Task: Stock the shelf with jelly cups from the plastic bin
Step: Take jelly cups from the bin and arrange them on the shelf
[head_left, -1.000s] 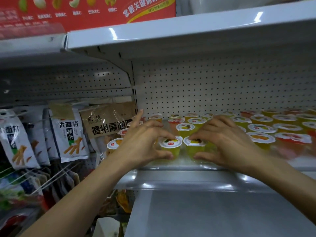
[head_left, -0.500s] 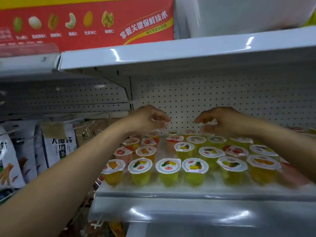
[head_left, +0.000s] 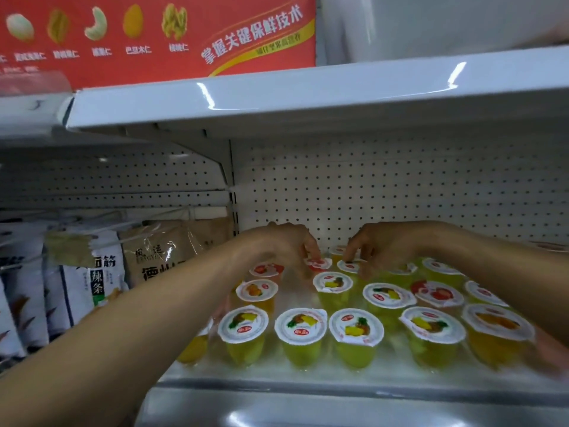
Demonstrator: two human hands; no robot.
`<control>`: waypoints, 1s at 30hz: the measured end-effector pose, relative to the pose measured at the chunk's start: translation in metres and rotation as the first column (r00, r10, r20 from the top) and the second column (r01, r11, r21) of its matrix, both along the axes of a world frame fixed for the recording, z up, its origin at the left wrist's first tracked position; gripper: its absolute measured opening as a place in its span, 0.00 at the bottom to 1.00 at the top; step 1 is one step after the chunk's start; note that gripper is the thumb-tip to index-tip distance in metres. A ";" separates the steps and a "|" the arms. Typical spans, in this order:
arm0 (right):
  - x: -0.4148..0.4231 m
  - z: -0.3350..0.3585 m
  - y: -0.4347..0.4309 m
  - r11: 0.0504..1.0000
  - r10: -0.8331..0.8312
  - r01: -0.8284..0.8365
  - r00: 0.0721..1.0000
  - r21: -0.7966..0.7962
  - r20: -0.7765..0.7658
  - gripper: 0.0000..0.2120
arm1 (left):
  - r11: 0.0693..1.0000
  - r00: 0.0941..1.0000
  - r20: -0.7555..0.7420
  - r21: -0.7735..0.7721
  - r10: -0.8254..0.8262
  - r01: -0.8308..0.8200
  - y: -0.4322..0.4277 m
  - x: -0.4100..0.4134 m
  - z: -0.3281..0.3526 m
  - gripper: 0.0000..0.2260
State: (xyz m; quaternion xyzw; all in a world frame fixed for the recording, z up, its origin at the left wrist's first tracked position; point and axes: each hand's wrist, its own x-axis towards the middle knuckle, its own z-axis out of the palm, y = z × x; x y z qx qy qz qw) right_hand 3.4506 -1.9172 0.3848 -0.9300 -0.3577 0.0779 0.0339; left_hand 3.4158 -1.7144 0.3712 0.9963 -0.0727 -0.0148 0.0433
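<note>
Left hand point(head_left: 284, 246): reaches over the back of the shelf point(head_left: 308, 382), fingers curled downward, fingertips point(head_left: 312, 252) on or just above a red-lidded cup point(head_left: 320, 264). Blur hides whether they pinch it.

Right hand point(head_left: 386, 246): also over the back of the shelf, just beside the left hand. Its fingers bend down, their tips at the lid of a white-lidded cup point(head_left: 348, 266). Grip cannot be told.

Jelly cups point(head_left: 300, 326): upright in rows across the shelf, mostly yellow-green with fruit-printed lids, some orange or red. The front row stands along the shelf's front edge, below both forearms and nearer the camera than the hands.

Pegboard point(head_left: 400, 186): back wall of the shelf.

Red carton point(head_left: 154, 35): above the shelf, on the upper shelf board point(head_left: 308, 97).

Snack packets point(head_left: 95, 282): hanging left of the shelf.
</note>
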 end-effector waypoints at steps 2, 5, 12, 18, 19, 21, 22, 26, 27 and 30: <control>0.002 -0.003 0.001 0.999 0.009 -0.009 1.000 0.039 0.018 0.19 | 1.000 1.000 0.007 -0.017 -0.002 0.003 -0.001 0.002 -0.001 0.21; 0.001 -0.006 0.002 0.993 0.037 -0.041 0.999 0.111 0.039 0.16 | 1.000 1.000 0.027 -0.024 -0.004 0.004 0.002 -0.002 0.001 0.19; 0.002 -0.015 0.005 0.959 0.059 -0.068 0.997 0.275 0.041 0.11 | 0.998 0.998 0.035 0.044 0.044 -0.045 0.013 -0.015 0.007 0.19; 0.004 -0.016 0.002 0.972 0.017 -0.029 0.998 0.233 0.053 0.11 | 0.999 0.999 -0.039 0.020 0.027 -0.026 0.023 -0.014 0.008 0.24; 0.005 -0.015 0.000 0.977 0.004 -0.015 0.999 0.211 0.050 0.11 | 1.000 0.999 -0.047 -0.024 0.017 -0.018 0.026 -0.013 0.012 0.23; 0.005 -0.014 -0.001 0.985 -0.006 0.000 0.999 0.174 0.036 0.11 | 0.984 1.000 -0.005 -0.179 -0.003 0.002 0.033 -0.010 0.022 0.19; 0.004 -0.013 -0.001 0.988 -0.006 0.000 0.999 0.156 0.038 0.11 | 0.969 0.999 0.040 -0.246 -0.001 0.011 0.035 -0.007 0.027 0.16; 0.001 -0.015 0.005 0.997 0.035 -0.044 0.989 0.059 0.143 0.12 | 0.961 0.993 0.115 -0.277 0.033 0.000 0.030 0.014 0.027 0.13; 0.001 -0.016 0.006 0.998 0.046 -0.054 0.983 0.043 0.180 0.12 | 0.969 0.993 0.110 -0.248 0.034 -0.005 0.026 0.021 0.021 0.14; 0.004 -0.022 0.007 0.997 0.042 -0.057 0.973 0.058 0.228 0.12 | 0.986 0.995 0.086 -0.162 0.057 -0.042 0.018 0.036 0.005 0.17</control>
